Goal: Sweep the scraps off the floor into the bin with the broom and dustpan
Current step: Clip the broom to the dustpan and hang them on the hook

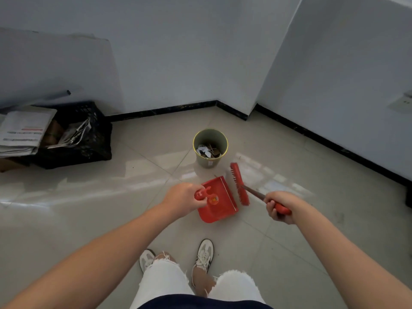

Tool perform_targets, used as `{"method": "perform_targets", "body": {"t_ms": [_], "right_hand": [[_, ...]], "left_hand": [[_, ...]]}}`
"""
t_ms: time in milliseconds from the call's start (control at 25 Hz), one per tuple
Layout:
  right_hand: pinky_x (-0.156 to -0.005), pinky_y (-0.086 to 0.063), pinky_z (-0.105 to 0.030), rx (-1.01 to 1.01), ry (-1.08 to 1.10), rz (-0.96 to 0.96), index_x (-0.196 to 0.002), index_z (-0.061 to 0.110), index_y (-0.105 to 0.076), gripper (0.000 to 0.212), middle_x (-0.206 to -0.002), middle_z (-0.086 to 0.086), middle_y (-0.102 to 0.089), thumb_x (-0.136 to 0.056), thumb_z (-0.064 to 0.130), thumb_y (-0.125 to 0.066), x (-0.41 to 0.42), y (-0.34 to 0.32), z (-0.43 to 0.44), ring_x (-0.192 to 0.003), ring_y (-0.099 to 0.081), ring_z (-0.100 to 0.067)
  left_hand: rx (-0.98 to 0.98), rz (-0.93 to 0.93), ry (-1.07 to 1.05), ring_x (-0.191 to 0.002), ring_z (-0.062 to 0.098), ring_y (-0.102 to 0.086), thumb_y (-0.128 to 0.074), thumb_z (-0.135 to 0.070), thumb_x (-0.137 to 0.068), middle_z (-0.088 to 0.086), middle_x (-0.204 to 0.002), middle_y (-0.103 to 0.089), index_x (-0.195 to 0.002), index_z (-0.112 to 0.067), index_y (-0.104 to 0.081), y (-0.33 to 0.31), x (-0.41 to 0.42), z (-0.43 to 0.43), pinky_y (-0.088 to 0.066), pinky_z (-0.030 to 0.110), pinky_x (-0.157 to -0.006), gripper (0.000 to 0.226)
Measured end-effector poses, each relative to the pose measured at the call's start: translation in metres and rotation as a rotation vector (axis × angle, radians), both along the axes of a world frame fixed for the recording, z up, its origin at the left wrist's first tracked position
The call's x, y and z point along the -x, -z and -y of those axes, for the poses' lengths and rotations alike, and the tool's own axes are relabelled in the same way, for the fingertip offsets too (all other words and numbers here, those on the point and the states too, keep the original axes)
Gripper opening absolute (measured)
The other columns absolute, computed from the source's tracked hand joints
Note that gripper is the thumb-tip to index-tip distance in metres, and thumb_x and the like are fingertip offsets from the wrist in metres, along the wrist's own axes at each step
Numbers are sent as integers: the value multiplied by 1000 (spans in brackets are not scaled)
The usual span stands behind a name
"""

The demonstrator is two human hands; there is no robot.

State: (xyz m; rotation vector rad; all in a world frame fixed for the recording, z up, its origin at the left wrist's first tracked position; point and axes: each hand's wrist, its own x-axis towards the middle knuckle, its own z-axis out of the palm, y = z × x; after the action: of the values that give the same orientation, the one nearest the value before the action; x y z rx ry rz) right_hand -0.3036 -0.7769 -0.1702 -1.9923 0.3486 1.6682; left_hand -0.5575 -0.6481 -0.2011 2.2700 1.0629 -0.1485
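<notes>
**Broom and dustpan held beside the bin**

Head view: a pale tiled floor (89, 208) meets white walls with a black skirting, forming a corner. A black crate (89, 139) with papers sits at far left against the wall. The green bin (210, 160) stands upright near the corner, scraps of paper and cardboard (208, 150) inside it. Just in front of it, the left hand (184, 200) is closed around the top of the red dustpan's (219, 204) handle, the pan's open edge facing the broom. The right hand (279, 206) is clenched on the broom handle, and the red broom head (239, 184) lies just beside the pan's lip. The person's two trainers (202, 256) show below.
</notes>
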Motion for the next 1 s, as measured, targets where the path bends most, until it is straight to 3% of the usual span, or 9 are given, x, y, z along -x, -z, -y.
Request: {"method": "perform_targets", "body": {"t_ms": [200, 320, 440, 600, 800, 920, 1000], "right_hand": [[-28, -28, -9, 7, -66, -97, -70, 13, -40, 20, -35, 5, -38, -88, 3, -38, 43, 6, -22, -24, -38, -2], [-29, -28, -9, -20, -102, -134, -72, 15, -38, 21, -33, 6, -37, -88, 3, -35, 71, 4, -43, -24, -38, -2], [-30, -31, -9, -46, -159, -128, -73, 16, -39, 21, -32, 6, -39, -87, 2, -34, 93, -3, -54, -25, -39, -2], [-32, -32, -10, -41, -193, -112, -74, 14, -43, 18, -34, 6, -42, -85, 1, -36, 103, -12, -48, -27, -41, -2], [-36, -31, -13, -18, -200, -93, -84, 12, -45, 12, -54, 2, -41, -85, 3, -38, 109, -14, -40, -31, -41, -3], [-36, -31, -12, -29, -155, -120, -80, 13, -45, 12, -51, 3, -41, -86, 5, -38, 113, -16, -45, -31, -40, -3], [-33, -32, -11, -18, -147, -135, -76, 14, -46, 15, -45, 5, -42, -87, 6, -38, 118, -15, -56, -31, -40, -3]], "left_hand": [[38, -127, 231, -98, 21, -64, -62, -36, -82, -1, -103, -72, -118, -28, -68, 44, -1, -8, -38, 28, -68, 37], [48, -189, 333, -105, 22, -57, -61, -33, -81, 1, -110, -61, -112, -26, -68, 51, -14, -15, -47, 34, -80, 33], [-20, -299, 486, -108, 24, -52, -55, -24, -83, 3, -116, -50, -109, -21, -63, 52, -31, -5, -46, 39, -86, 28], [81, -240, 503, -114, 21, -54, -53, -18, -78, -2, -123, -52, -121, -20, -54, 59, -37, 18, -49, 40, -89, 43], [115, -122, 488, -120, 13, -51, -53, -11, -71, -10, -130, -52, -129, -29, -45, 60, -38, 15, -49, 36, -85, 61], [130, -77, 517, -119, 13, -52, -53, -11, -71, -11, -115, -59, -116, -35, -52, 61, -38, 7, -48, 37, -85, 50], [122, -72, 506, -128, 13, -48, -54, -15, -72, -11, -116, -61, -109, -35, -52, 63, -36, 0, -46, 37, -89, 43]]}}
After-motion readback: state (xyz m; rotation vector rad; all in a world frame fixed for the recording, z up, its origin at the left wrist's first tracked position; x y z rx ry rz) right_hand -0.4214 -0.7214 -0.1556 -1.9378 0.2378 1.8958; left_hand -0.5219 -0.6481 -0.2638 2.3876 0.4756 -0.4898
